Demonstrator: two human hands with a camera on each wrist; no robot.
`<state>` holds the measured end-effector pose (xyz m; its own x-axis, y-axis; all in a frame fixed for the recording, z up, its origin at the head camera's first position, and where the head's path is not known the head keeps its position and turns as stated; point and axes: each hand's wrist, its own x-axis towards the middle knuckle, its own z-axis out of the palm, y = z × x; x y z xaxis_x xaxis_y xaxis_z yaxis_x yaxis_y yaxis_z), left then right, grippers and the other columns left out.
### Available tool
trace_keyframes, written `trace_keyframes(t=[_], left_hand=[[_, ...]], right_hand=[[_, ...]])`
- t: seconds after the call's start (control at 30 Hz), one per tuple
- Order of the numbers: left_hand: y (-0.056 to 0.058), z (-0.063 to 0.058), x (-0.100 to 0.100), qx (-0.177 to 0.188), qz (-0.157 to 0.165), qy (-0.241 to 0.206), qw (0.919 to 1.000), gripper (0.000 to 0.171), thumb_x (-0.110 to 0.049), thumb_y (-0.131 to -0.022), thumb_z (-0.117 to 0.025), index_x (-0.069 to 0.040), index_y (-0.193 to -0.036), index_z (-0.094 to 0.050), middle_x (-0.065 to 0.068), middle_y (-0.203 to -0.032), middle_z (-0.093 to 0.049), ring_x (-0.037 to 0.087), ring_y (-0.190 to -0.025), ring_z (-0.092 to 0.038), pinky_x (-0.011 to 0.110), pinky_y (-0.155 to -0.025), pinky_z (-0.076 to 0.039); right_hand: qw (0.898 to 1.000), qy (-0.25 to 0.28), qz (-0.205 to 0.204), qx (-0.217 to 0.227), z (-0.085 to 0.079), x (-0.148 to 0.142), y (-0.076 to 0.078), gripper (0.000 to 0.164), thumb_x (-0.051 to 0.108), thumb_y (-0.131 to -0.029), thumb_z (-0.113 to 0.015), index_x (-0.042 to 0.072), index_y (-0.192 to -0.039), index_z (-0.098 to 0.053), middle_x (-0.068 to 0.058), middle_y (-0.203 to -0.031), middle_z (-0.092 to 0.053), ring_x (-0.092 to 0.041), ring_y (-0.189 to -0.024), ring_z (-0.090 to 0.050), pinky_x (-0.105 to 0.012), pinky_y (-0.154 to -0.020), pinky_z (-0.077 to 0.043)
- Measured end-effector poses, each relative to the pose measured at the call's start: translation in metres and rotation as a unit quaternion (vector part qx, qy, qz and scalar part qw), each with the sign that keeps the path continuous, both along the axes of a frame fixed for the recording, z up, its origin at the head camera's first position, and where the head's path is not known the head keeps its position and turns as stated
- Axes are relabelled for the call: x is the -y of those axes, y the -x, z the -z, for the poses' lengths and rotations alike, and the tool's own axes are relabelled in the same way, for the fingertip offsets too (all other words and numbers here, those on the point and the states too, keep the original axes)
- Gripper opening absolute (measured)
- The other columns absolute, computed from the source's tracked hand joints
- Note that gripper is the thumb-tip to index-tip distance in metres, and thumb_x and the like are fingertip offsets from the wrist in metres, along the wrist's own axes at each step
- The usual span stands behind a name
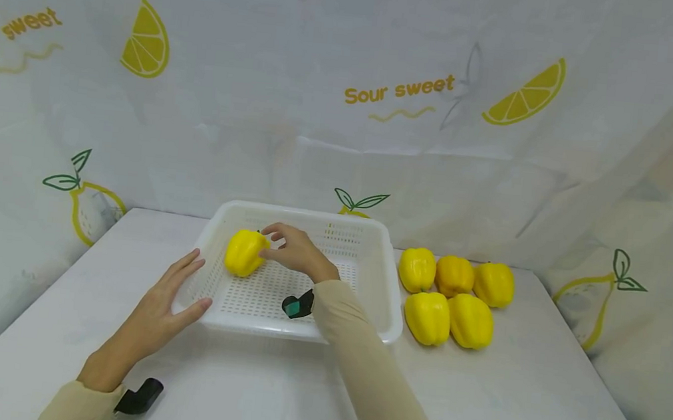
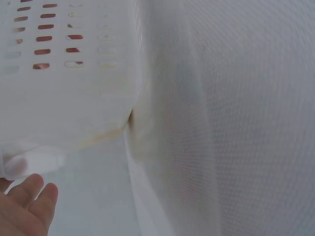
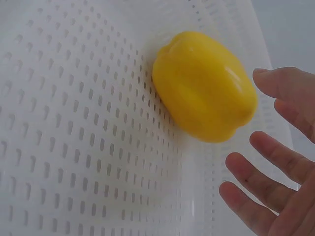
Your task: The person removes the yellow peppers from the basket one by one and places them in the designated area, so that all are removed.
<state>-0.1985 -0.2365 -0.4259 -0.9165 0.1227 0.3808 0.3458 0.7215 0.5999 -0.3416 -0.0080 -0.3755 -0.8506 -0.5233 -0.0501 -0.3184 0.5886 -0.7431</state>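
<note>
A yellow bell pepper (image 1: pixel 245 253) lies in the left part of a white perforated plastic basket (image 1: pixel 302 330). My right hand (image 1: pixel 297 252) hovers inside the basket just to the right of that pepper. In the right wrist view its spread fingers (image 3: pixel 261 174) stand apart from the pepper (image 3: pixel 204 88), with nothing between them. My left hand (image 1: pixel 162 308) is at the basket's left side, thumb and fingers spread around the near-left corner. From the left wrist view, the fingertips of the left hand (image 2: pixel 29 206) show right at the basket's outer wall (image 2: pixel 74 108).
Several yellow bell peppers (image 1: pixel 453 275) stand grouped in two rows on the white table (image 1: pixel 513 392), right of the basket. A white cloth backdrop (image 1: pixel 249 109) with lemon prints hangs behind the table. Black wrist cameras (image 1: pixel 298 305) stick out from both sleeves.
</note>
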Motion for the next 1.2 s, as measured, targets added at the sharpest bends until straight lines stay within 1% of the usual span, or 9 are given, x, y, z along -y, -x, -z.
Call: trace_keyframes(t=[0.23,0.43,0.63,0.73,0.83,0.93,1.03,1.13,1.2], left_hand=[[-0.001,-0.001,-0.001,0.003,0.000,0.000,1.0000,0.068,-0.028,-0.091,-0.069,-0.003,-0.148,-0.040,0.015,-0.162,-0.028,0.048,-0.142,-0.032,0.073,-0.106,-0.032],[-0.001,-0.002,-0.002,0.001,0.000,0.002,1.0000,0.068,-0.027,-0.091,-0.069,-0.003,-0.148,-0.040,0.015,-0.162,-0.028,0.049,-0.142,-0.033,0.074,-0.105,-0.032],[-0.001,-0.002,-0.001,0.002,-0.002,0.002,1.0000,0.068,-0.026,-0.091,-0.069,-0.003,-0.148,-0.040,0.015,-0.162,-0.028,0.049,-0.142,-0.033,0.074,-0.105,-0.032],[-0.001,-0.002,-0.001,0.005,-0.001,0.000,1.0000,0.068,-0.026,-0.091,-0.069,-0.004,-0.148,-0.040,0.015,-0.162,-0.027,0.049,-0.142,-0.032,0.074,-0.105,-0.032],[-0.001,-0.001,0.000,0.004,0.002,-0.003,1.0000,0.068,-0.027,-0.091,-0.068,-0.004,-0.149,-0.040,0.015,-0.162,-0.027,0.049,-0.142,-0.032,0.074,-0.105,-0.032],[-0.001,0.000,0.000,-0.001,0.004,-0.004,1.0000,0.067,-0.027,-0.091,-0.068,-0.004,-0.148,-0.041,0.015,-0.162,-0.028,0.049,-0.142,-0.032,0.074,-0.105,-0.032],[-0.001,0.000,0.000,-0.003,0.004,-0.001,1.0000,0.067,-0.027,-0.091,-0.068,-0.004,-0.148,-0.041,0.015,-0.162,-0.028,0.049,-0.142,-0.033,0.074,-0.105,-0.032],[-0.001,0.000,0.000,-0.004,0.003,0.001,1.0000,0.067,-0.027,-0.091,-0.068,-0.004,-0.148,-0.041,0.015,-0.162,-0.028,0.049,-0.142,-0.033,0.074,-0.105,-0.032],[-0.001,0.000,0.000,-0.006,0.003,0.001,1.0000,0.067,-0.027,-0.091,-0.068,-0.004,-0.148,-0.041,0.015,-0.162,-0.028,0.049,-0.142,-0.033,0.074,-0.105,-0.032]], right_hand=[[1.000,-0.008,-0.013,0.002,0.004,0.005,0.001,0.047,0.023,-0.094,-0.067,0.018,-0.139,-0.054,-0.013,-0.144,-0.053,-0.031,-0.121,-0.060,-0.041,-0.100,-0.054],[0.999,-0.031,-0.033,-0.020,0.006,0.009,0.004,0.058,0.024,-0.093,-0.069,0.016,-0.146,-0.047,-0.016,-0.151,-0.045,-0.034,-0.125,-0.058,-0.043,-0.104,-0.051],[0.998,-0.041,-0.050,-0.028,0.008,0.011,0.007,0.071,0.022,-0.092,-0.071,0.012,-0.153,-0.037,-0.012,-0.158,-0.038,-0.033,-0.131,-0.053,-0.040,-0.108,-0.049],[0.997,-0.044,-0.053,-0.025,0.010,0.011,0.006,0.073,0.022,-0.091,-0.071,0.012,-0.154,-0.035,-0.009,-0.159,-0.036,-0.029,-0.135,-0.049,-0.039,-0.109,-0.047],[0.997,-0.052,-0.056,-0.025,0.012,0.012,0.006,0.071,0.022,-0.091,-0.071,0.014,-0.153,-0.038,-0.008,-0.159,-0.036,-0.027,-0.140,-0.044,-0.040,-0.112,-0.045],[0.997,-0.056,-0.055,-0.027,0.012,0.011,0.006,0.068,0.024,-0.090,-0.072,0.016,-0.150,-0.041,-0.005,-0.159,-0.038,-0.028,-0.141,-0.044,-0.042,-0.114,-0.043],[0.997,-0.049,-0.056,-0.021,0.012,0.011,0.005,0.066,0.025,-0.090,-0.072,0.016,-0.148,-0.043,-0.005,-0.157,-0.041,-0.031,-0.136,-0.049,-0.043,-0.114,-0.043],[0.997,-0.037,-0.058,-0.016,0.013,0.010,0.005,0.063,0.023,-0.090,-0.073,0.015,-0.146,-0.045,-0.006,-0.151,-0.047,-0.028,-0.132,-0.052,-0.040,-0.112,-0.044],[0.997,-0.040,-0.059,-0.018,0.013,0.010,0.005,0.061,0.022,-0.090,-0.073,0.015,-0.145,-0.046,-0.007,-0.146,-0.051,-0.026,-0.128,-0.054,-0.037,-0.110,-0.046]])
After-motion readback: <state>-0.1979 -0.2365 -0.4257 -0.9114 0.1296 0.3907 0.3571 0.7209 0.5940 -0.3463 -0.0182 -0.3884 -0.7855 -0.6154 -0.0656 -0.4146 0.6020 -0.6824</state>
